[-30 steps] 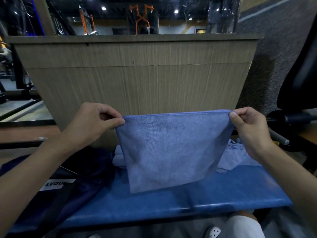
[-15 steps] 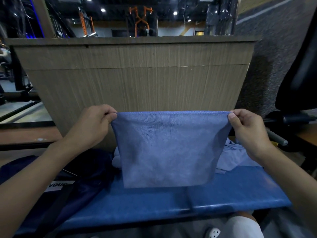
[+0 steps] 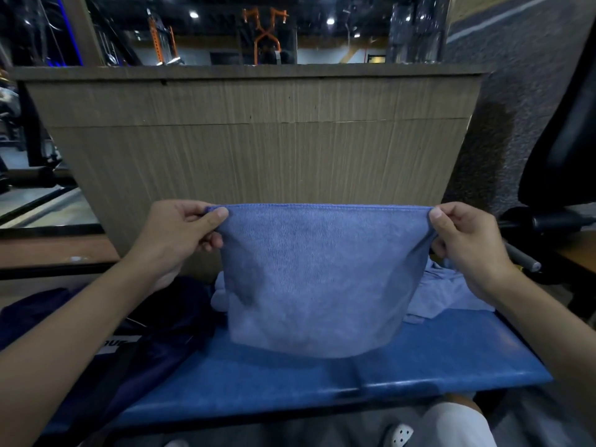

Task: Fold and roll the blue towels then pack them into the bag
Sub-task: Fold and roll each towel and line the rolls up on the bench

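Blue padded bench (image 3: 322, 379) nearest, navy bag (image 3: 154, 337) slumped on its left end. Blue towel (image 3: 322, 279) hangs above the bench, left hand (image 3: 180, 233) and right hand (image 3: 464, 243) each pinching a top corner. Loose towels (image 3: 445, 291) lie behind, wooden counter (image 3: 258, 156) beyond. Folding stage; next probably lay it flat, then roll.

Shows a blue towel (image 3: 322, 279) hanging flat, stretched taut by its top corners; crumpled towels (image 3: 448, 291) behind right; navy bag (image 3: 167, 317) left.
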The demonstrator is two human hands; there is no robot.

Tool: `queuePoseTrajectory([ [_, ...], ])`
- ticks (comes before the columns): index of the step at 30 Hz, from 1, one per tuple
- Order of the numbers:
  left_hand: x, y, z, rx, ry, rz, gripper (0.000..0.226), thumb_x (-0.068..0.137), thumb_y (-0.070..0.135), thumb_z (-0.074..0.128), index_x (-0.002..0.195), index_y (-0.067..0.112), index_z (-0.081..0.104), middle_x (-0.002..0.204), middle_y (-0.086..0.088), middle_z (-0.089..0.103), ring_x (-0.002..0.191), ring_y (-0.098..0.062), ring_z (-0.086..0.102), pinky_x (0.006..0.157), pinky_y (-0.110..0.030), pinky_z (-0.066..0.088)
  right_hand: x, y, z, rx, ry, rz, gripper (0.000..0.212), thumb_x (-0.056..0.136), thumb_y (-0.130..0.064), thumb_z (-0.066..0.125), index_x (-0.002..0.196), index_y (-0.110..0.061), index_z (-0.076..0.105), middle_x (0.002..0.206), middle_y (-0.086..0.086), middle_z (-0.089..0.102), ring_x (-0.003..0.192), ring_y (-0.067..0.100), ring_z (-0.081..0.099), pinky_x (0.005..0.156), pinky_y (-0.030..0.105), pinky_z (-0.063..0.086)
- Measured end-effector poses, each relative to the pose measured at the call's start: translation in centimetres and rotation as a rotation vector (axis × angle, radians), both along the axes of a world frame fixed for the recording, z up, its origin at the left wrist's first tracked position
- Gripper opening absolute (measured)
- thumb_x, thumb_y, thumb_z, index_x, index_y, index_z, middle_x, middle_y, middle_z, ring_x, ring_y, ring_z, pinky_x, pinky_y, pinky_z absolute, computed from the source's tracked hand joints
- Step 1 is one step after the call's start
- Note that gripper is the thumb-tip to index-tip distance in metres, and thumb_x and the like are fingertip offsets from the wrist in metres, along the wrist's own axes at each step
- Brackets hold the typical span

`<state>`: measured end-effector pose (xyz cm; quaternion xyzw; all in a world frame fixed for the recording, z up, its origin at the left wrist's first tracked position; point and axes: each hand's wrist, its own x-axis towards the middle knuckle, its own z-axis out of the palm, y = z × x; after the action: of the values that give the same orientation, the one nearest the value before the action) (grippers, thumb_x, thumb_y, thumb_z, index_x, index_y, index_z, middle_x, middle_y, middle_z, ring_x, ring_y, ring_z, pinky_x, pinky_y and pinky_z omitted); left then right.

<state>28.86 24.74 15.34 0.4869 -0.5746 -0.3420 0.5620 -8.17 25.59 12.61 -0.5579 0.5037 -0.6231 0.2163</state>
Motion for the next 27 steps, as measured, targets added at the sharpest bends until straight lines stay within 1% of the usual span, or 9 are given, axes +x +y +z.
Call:
queuePoseTrajectory([
  [2, 0.0, 0.0, 0.0, -0.008, -0.004, 0.009, 0.014, 0.094, 0.011, 0.062, 0.082, 0.006, 0.068, 0.047, -0.003, 0.056, 0.038, -0.007, 0.049, 0.038, -0.014, 0.037, -0.3, 0.0, -0.2, 0.008, -0.007, -0.003, 0.023, 0.101, -0.014, 0.049, 0.082, -0.007, 0.057, 0.043, -0.005, 0.044, 0.037, 0.006, 0.038, 0.038, 0.019, 0.033],
  [6, -0.2, 0.3, 0.0, -0.021, -0.020, -0.010, 0.018, 0.095, 0.013, 0.059, 0.081, 0.005, 0.066, 0.044, -0.007, 0.055, 0.034, -0.010, 0.050, 0.033, -0.017, 0.033, -0.4, 0.1, -0.2, 0.032, -0.043, -0.002, 0.022, 0.101, -0.014, 0.049, 0.087, -0.001, 0.058, 0.055, 0.008, 0.041, 0.037, 0.007, 0.034, 0.036, 0.020, 0.029],
  [8, -0.3, 0.4, 0.0, -0.007, 0.003, -0.037, 0.019, 0.095, 0.015, 0.059, 0.082, 0.004, 0.065, 0.046, -0.010, 0.057, 0.036, -0.012, 0.055, 0.034, -0.018, 0.035, -0.4, 0.1, -0.3, 0.039, -0.045, 0.011, 0.022, 0.101, -0.014, 0.049, 0.086, -0.002, 0.057, 0.052, 0.007, 0.040, 0.036, 0.008, 0.034, 0.036, 0.020, 0.028],
  [11, -0.4, 0.5, 0.0, 0.012, 0.026, -0.070, 0.021, 0.096, 0.017, 0.058, 0.084, 0.002, 0.065, 0.051, -0.012, 0.059, 0.040, -0.015, 0.060, 0.033, -0.019, 0.034, -0.5, 0.2, -0.7, 0.048, -0.001, 0.020, 0.022, 0.101, -0.016, 0.050, 0.083, -0.006, 0.057, 0.045, 0.000, 0.046, 0.036, 0.012, 0.040, 0.038, 0.020, 0.033],
  [14, -0.2, 0.6, -0.2, 0.022, 0.026, -0.066, 0.022, 0.097, 0.018, 0.056, 0.086, 0.000, 0.063, 0.055, -0.012, 0.059, 0.042, -0.015, 0.062, 0.030, -0.018, 0.033, -0.6, 0.3, -1.0, 0.061, 0.003, 0.027, 0.020, 0.101, -0.016, 0.051, 0.083, -0.008, 0.057, 0.045, 0.004, 0.052, 0.037, 0.015, 0.048, 0.038, 0.021, 0.039],
  [19, 0.3, 0.0, -0.6, 0.015, 0.068, -0.001, 0.017, 0.098, 0.012, 0.054, 0.084, 0.004, 0.059, 0.068, -0.018, 0.061, 0.047, -0.017, 0.066, 0.034, -0.022, 0.046, -0.8, 0.5, -0.9, 0.035, -0.004, -0.009, 0.018, 0.100, -0.014, 0.052, 0.084, -0.008, 0.057, 0.046, 0.006, 0.054, 0.037, 0.015, 0.051, 0.039, 0.022, 0.042],
  [22, 0.1, -0.1, -0.7, 0.020, 0.072, 0.015, 0.016, 0.100, 0.011, 0.052, 0.087, 0.003, 0.057, 0.073, -0.023, 0.061, 0.048, -0.018, 0.067, 0.036, -0.022, 0.049, -0.5, 0.2, -1.0, 0.029, 0.018, -0.040, 0.018, 0.100, -0.014, 0.053, 0.083, -0.010, 0.057, 0.047, 0.007, 0.054, 0.037, 0.016, 0.050, 0.039, 0.026, 0.043],
  [25, 0.6, 0.2, -1.0, 0.102, 0.051, -0.048, 0.017, 0.097, 0.017, 0.056, 0.090, 0.003, 0.061, 0.073, -0.022, 0.064, 0.054, -0.019, 0.069, 0.038, -0.022, 0.050, -0.7, 0.2, -1.3, 0.074, 0.043, -0.023, 0.019, 0.100, -0.013, 0.052, 0.082, -0.007, 0.057, 0.043, 0.003, 0.050, 0.034, 0.015, 0.047, 0.036, 0.024, 0.038],
  [27, 1.1, 0.5, -1.3, 0.169, 0.038, -0.095, 0.017, 0.095, 0.019, 0.058, 0.092, 0.003, 0.065, 0.075, -0.017, 0.069, 0.062, -0.020, 0.072, 0.040, -0.022, 0.050, -0.8, 0.5, -1.4, 0.127, 0.028, 0.021, 0.021, 0.099, -0.011, 0.053, 0.079, -0.006, 0.057, 0.047, 0.009, 0.045, 0.033, 0.015, 0.043, 0.036, 0.022, 0.033],
])
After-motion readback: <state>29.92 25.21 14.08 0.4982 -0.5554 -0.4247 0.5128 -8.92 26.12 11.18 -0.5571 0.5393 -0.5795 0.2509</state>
